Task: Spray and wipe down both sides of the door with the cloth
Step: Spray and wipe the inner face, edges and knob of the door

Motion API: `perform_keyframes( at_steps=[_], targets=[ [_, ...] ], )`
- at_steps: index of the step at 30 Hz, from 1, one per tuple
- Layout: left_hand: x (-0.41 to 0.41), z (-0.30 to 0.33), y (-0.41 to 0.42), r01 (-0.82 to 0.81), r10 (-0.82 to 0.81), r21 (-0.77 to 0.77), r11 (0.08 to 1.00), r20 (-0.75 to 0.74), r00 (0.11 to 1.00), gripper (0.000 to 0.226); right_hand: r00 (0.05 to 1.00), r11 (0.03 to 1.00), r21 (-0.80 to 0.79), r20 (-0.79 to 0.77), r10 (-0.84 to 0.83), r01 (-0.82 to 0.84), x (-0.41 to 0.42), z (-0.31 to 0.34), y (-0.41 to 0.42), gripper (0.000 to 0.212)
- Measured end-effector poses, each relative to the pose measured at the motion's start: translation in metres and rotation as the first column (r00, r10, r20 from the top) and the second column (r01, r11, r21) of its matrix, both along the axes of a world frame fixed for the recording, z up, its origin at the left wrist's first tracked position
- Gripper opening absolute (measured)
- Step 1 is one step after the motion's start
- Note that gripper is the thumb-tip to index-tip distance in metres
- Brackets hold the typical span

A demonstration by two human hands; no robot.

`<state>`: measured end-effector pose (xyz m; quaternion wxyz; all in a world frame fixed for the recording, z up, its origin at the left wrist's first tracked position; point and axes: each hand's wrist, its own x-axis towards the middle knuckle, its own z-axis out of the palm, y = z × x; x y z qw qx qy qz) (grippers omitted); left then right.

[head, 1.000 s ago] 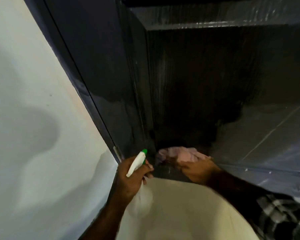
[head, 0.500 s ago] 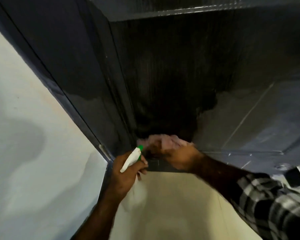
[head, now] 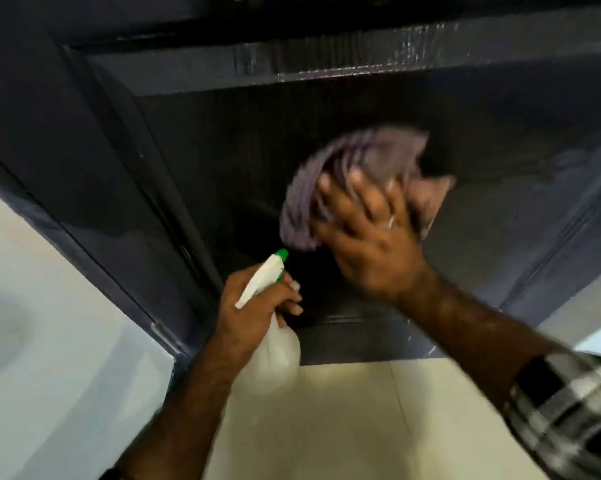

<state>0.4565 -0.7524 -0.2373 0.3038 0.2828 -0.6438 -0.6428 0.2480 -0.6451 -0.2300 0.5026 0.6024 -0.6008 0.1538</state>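
Note:
The dark door [head: 222,161] fills the upper part of the head view, its lower panel in front of me. My right hand [head: 368,244] presses a pinkish-purple cloth [head: 357,168] flat against the lower panel, fingers spread over it; the cloth and hand are blurred by motion. My left hand [head: 254,306] grips a white spray bottle [head: 274,348] with a green nozzle tip, held below and to the left of the cloth, nozzle pointing at the door.
A dark door frame [head: 94,244] runs diagonally at the left beside a pale wall [head: 42,341]. Cream floor tiles [head: 344,427] lie below the door's bottom edge. A checked sleeve [head: 569,403] covers my right forearm.
My right hand has carried the cloth from the door's bottom edge up and to the right over the lower panel. The left hand with the bottle has stayed put. The view tilted upward.

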Motion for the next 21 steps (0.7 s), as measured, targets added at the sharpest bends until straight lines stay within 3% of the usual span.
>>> perform_keyframes(
  at_steps=[2, 4, 5, 7, 8, 9, 11, 13, 15, 17, 19, 21],
  targets=[
    [0.001, -0.011, 0.005, 0.042, -0.043, 0.023, 0.999, 0.035, 0.998, 0.014, 0.998, 0.95, 0.307, -0.03, -0.046, 0.053, -0.003, -0.084, 0.036, 0.033],
    [0.005, -0.029, 0.015, 0.059, -0.064, 0.047, 0.997, 0.099, 0.993, 0.013, 0.995, 0.786, 0.616, 0.031, -0.098, 0.058, -0.031, -0.138, 0.077, 0.043],
    [0.008, -0.035, 0.021, 0.061, -0.067, 0.044, 0.997, 0.139, 0.988, 0.017, 0.989, 0.686, 0.727, 0.079, -0.128, 0.031, -0.044, -0.134, 0.086, 0.049],
    [0.012, -0.045, 0.032, 0.03, -0.041, 0.058, 0.998, 0.197, 0.979, 0.012, 0.977, 0.717, 0.683, 0.212, -0.014, -0.138, -0.064, -0.112, 0.087, 0.048],
    [0.012, -0.046, 0.036, 0.012, -0.026, 0.069, 0.998, 0.208, 0.978, 0.007, 0.961, 0.781, 0.589, 0.271, 0.05, -0.207, -0.071, -0.088, 0.08, 0.039],
    [0.009, -0.043, 0.038, 0.0, -0.015, 0.069, 0.998, 0.216, 0.976, 0.006, 0.96, 0.882, 0.412, 0.245, 0.137, -0.231, -0.07, -0.039, 0.07, 0.037],
    [-0.003, -0.038, 0.038, 0.022, -0.03, 0.04, 0.999, 0.213, 0.977, 0.009, 0.996, 0.992, 0.084, 0.035, 0.086, -0.089, -0.066, 0.045, 0.057, 0.044],
    [-0.018, -0.033, 0.037, 0.108, -0.107, 0.003, 0.994, 0.206, 0.973, 0.01, 0.998, 0.98, -0.198, 0.052, 0.031, -0.02, -0.068, 0.085, 0.052, 0.047],
    [-0.027, -0.037, 0.039, 0.166, -0.163, 0.006, 0.986, 0.231, 0.959, 0.007, 0.992, 0.949, -0.314, 0.098, 0.074, -0.039, -0.068, 0.07, 0.048, 0.042],
    [-0.03, -0.049, 0.044, 0.161, -0.151, -0.011, 0.987, 0.295, 0.943, 0.013, 0.995, 0.977, -0.214, 0.097, 0.031, -0.009, -0.067, -0.006, 0.054, 0.044],
    [-0.027, -0.066, 0.051, 0.132, -0.123, -0.001, 0.991, 0.354, 0.927, 0.012, 0.992, 0.995, 0.098, 0.119, -0.04, 0.028, -0.063, -0.107, 0.075, 0.063],
    [-0.022, -0.078, 0.06, 0.083, -0.085, 0.021, 0.996, 0.355, 0.931, 0.011, 0.977, 0.901, 0.413, 0.093, -0.19, 0.136, -0.061, -0.184, 0.106, 0.072]
  ],
)
